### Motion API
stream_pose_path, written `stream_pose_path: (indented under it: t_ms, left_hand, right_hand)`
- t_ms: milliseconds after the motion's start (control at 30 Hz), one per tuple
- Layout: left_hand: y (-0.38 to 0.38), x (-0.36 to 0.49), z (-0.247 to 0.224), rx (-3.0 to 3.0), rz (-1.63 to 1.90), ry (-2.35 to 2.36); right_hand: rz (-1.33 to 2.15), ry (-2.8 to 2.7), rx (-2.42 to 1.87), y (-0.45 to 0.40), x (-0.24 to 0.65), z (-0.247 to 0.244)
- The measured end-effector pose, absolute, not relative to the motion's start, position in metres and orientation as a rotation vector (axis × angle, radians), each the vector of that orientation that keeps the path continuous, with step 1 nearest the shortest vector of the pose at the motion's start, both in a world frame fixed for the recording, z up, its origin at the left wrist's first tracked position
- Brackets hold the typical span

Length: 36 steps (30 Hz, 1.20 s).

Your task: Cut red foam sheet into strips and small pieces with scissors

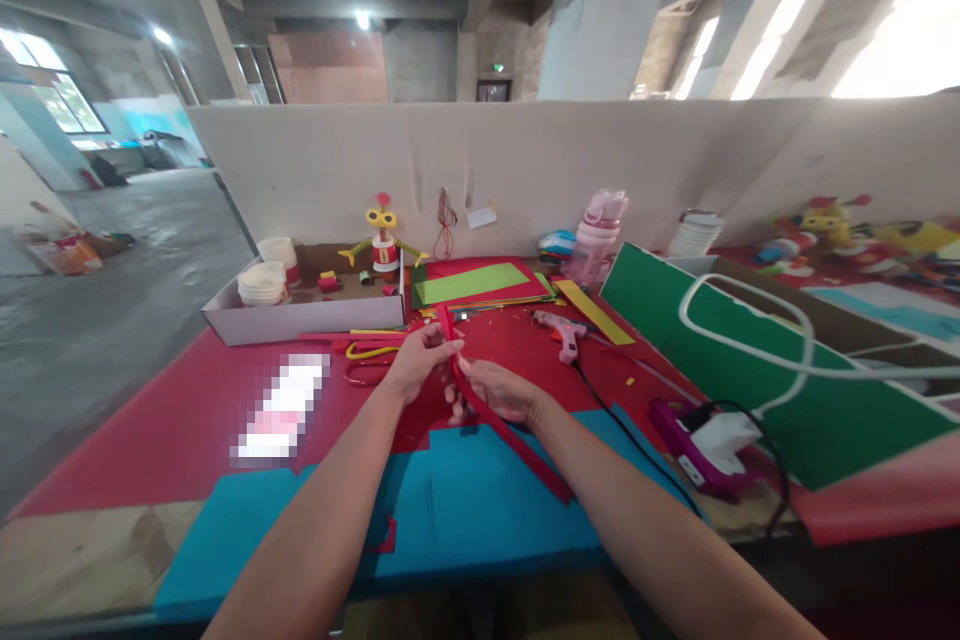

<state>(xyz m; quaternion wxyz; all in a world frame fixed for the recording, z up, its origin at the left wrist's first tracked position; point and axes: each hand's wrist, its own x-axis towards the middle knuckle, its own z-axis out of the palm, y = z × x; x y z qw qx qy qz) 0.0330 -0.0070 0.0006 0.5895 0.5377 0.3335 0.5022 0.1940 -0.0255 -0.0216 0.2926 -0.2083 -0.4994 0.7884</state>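
A long red strip (529, 458), apparently paper, is held between my two hands over the middle of the table. Its upper end sticks up past the fingers, while the long lower part slants down to the right above a blue sheet (495, 500). My left hand (420, 360) pinches the strip near its upper end with thumb and fingers. Close beside it, my right hand (501, 390) is closed on the strip a little lower down; some of its fingers are hidden behind. A small red scrap (388, 535) lies on the blue sheet.
A pink glue gun (561, 332) lies to the right, its black cord running toward a purple power strip (694, 460). Behind are green and red sheets (472, 284) and a shallow box (307, 320) with paper cups. A green board (750, 360) leans at right.
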Motion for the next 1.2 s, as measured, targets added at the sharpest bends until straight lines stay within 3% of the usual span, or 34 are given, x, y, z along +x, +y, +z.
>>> stream_pose_path:
  t_ms: [867, 1200]
  left_hand:
    - [-0.006, 0.035, -0.004, 1.274, 1.07, 0.846]
    - [-0.003, 0.03, 0.005, 1.153, 1.236, 0.79]
  right_hand:
    - [1.872, -1.187, -0.703, -0.025, 0.183, -0.022]
    - [2.174, -1.321, -0.611, -0.03, 0.19, -0.013]
